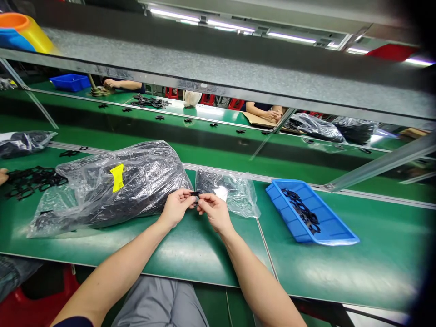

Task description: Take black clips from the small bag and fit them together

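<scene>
Both hands meet over the green table, holding a small black plastic part (194, 194) between them. My left hand (177, 206) pinches its left side. From the right, my right hand (214, 209) grips the same part with thumb and fingertips; the fingers hide much of its shape. A large clear plastic bag (150, 177) full of black parts, with a yellow label (117, 177), lies left of my hands. Just behind them is a smaller clear bag (238, 190) of dark parts. A blue bin (332, 227) with several black parts inside stands to the right.
Loose black parts (34, 179) lie at far left, near another person's hand (3, 176). Behind my table, a green conveyor (218, 147) carries spaced black parts. Across it, co-workers' hands (272, 114) are busy. A metal shelf (204, 63) spans overhead; a slanted metal post (381, 163) stands right.
</scene>
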### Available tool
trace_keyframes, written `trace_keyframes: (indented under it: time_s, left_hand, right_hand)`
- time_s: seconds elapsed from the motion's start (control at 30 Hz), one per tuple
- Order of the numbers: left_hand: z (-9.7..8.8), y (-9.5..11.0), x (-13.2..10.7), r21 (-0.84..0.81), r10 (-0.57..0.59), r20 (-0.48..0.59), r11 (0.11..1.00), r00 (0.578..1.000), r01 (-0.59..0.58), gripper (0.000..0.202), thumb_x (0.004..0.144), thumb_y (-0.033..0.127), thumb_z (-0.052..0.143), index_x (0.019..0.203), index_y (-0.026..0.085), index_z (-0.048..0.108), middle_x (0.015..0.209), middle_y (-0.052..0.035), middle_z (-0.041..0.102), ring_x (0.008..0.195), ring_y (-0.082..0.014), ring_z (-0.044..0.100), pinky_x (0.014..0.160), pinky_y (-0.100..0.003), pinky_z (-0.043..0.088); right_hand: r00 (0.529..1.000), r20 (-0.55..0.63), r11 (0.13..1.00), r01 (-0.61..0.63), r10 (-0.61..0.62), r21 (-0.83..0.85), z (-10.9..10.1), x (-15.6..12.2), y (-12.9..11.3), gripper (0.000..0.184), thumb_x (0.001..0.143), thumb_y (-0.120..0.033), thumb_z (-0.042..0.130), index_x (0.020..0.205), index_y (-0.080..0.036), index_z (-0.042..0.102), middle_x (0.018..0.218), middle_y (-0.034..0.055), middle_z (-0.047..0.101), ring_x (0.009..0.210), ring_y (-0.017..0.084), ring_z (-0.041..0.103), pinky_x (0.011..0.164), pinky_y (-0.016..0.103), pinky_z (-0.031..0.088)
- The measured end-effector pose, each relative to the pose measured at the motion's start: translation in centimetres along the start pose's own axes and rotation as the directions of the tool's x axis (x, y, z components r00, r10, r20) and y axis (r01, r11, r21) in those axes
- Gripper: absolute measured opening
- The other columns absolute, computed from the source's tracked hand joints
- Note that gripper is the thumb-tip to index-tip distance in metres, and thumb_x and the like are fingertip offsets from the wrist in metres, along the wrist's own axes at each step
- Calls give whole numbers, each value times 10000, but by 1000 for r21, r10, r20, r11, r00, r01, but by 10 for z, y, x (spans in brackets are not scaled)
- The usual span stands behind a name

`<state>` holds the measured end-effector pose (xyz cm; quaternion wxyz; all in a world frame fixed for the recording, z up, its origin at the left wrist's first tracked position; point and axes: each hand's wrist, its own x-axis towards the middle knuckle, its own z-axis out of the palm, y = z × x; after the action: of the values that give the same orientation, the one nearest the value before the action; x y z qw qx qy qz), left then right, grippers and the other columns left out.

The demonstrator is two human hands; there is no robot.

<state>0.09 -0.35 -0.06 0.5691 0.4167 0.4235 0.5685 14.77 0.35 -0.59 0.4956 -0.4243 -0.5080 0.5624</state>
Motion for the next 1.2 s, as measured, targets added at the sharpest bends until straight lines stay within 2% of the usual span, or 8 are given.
trace_keyframes:
  time_s: [0.07,0.13,0.2,0.3,0.5,0.77,1.07,1.2]
  left_hand:
    - [1,0,-1,21,8,-28,1000,1000,-7,263,697,290,736,881,123,651,789,-30,677,662,-110,628,621,-230,539]
    - [1,1,-2,54,40,-37,998,999,-38,249,709,288,723,888,128,655,794,-27,677,674,-111,627,617,-223,536]
    - [1,1,-4,94,72,-25,993,997,-69,236,723,289,710,893,131,663,794,-27,677,677,-113,625,617,-222,535]
    - [2,-1,-6,127,96,7,987,995,-96,231,738,289,699,909,135,674,798,-32,685,691,-122,631,641,-235,542]
    - [2,-7,-6,130,139,42,981,989,-143,231,745,291,695,917,137,685,830,-49,701,736,-152,655,697,-281,564]
    - [-1,-12,-7,246,212,31,946,977,-212,227,774,303,673,933,143,700,839,-60,707,741,-165,653,720,-302,564]
    - [-4,-13,-6,357,238,66,901,969,-246,231,788,316,655,942,153,709,883,-71,717,767,-176,658,740,-298,547]
    - [-4,-9,-7,409,271,93,867,958,-285,213,792,309,650,933,163,716,875,-67,710,774,-175,653,731,-287,539]
  right_hand:
    - [995,-40,988,89,-95,-123,1,-2,2,255,742,-370,708,918,-199,638,731,14,645,612,152,602,517,281,506]
    - [966,-74,933,217,-248,-287,2,-5,2,194,788,-339,665,932,-212,632,841,38,648,711,166,613,581,298,525]
    - [917,-58,844,336,-394,-417,3,-8,0,117,831,-301,618,913,-220,634,903,51,637,785,173,610,632,303,529]
    - [864,0,751,436,-503,-496,3,-10,-4,69,864,-259,575,881,-225,632,884,49,623,795,170,602,636,297,525]
    - [828,19,690,479,-560,-542,2,-10,-6,54,865,-215,569,857,-223,621,849,41,616,767,164,596,613,291,515]
    - [749,113,550,571,-653,-609,1,-10,-9,97,866,-162,540,852,-223,614,807,38,615,742,162,588,682,316,509]
    - [763,156,535,568,-627,-625,-2,-8,-13,115,872,-180,509,833,-216,611,782,38,602,730,162,583,683,306,496]
    - [803,141,581,528,-579,-620,-3,-8,-12,109,858,-209,517,806,-220,613,770,35,600,712,164,575,680,312,498]
